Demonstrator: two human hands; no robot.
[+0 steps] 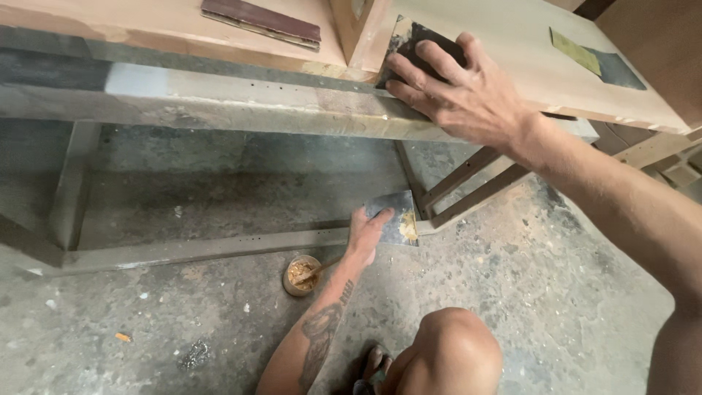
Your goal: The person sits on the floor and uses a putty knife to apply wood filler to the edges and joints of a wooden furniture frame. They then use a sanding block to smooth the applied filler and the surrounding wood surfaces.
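Nearby, a small tin (302, 274) sits beside the left hand's (365, 232) scraper (395, 217).

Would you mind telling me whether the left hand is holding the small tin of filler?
No, the left hand holds a flat metal scraper, while the small tin sits apart on the floor.

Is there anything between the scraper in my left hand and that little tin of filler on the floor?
Nothing visible. The left hand holds the scraper just above and right of the filler tin, with bare concrete floor between them.
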